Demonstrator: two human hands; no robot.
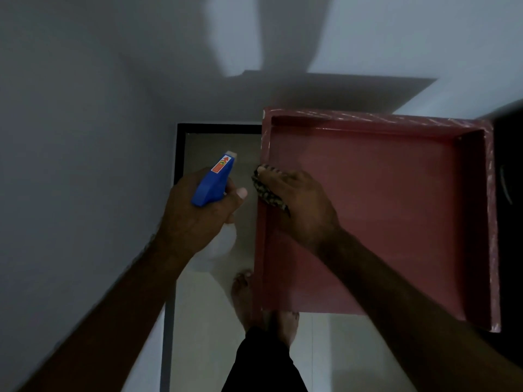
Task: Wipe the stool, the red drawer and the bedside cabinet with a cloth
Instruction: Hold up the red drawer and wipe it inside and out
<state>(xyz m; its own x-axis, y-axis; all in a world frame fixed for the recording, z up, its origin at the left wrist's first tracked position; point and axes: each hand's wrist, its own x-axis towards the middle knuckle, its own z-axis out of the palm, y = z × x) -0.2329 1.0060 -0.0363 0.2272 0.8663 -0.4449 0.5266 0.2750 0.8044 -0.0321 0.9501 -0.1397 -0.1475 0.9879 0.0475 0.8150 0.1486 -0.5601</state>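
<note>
Red drawer (pixel 382 222) sits pulled out at right of view, open side up above the tiled floor (pixel 215 148), room wall (pixel 70 137) close on its left; looks rigid, glossy, likely light, so steady it by the rim, not the slick base. Left hand (pixel 198 219) is clamped round the blue spray bottle (pixel 215 179) just outside the drawer's left side. Right hand (pixel 300 205) is curled over the patterned cloth (pixel 267 193), pressing it on the left inner wall, base and other 3 walls free to sweep.
</note>
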